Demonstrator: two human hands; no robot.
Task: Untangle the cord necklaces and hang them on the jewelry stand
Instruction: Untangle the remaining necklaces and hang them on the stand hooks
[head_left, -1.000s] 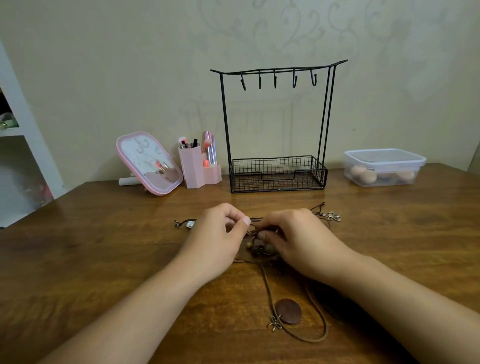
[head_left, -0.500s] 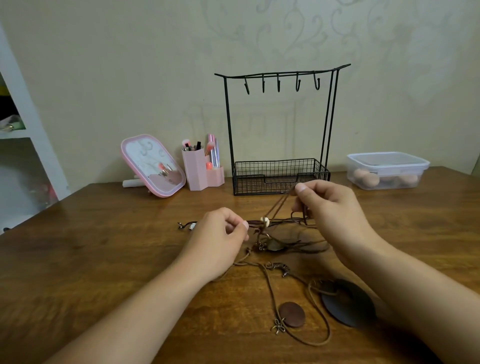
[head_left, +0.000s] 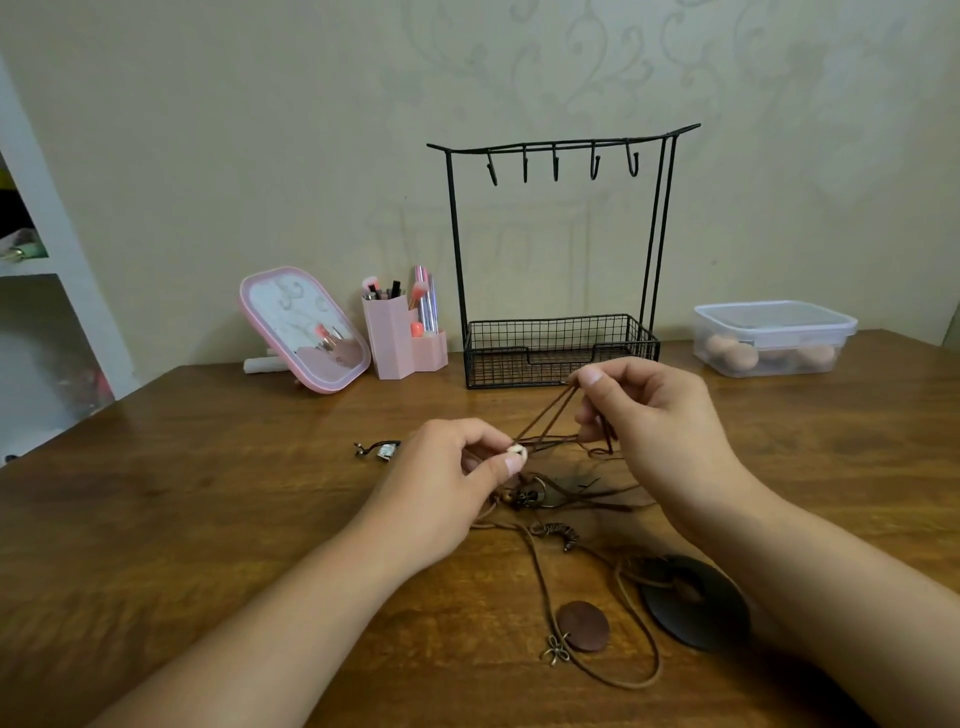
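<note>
While our left hand pinches a pale bead and our right hand lifts cords, the cord necklaces lie tangled before the jewelry stand; separating one strand comes next.

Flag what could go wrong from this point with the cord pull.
1. The right hand lifts taut cords while the left hand pinches a pale bead; pulling harder could tighten the knot instead of freeing it.
2. The round brown pendant and dark disc lie on slack cord; a longer pull may drag them across the table.
3. All hooks are bare; nothing is hung yet.
</note>
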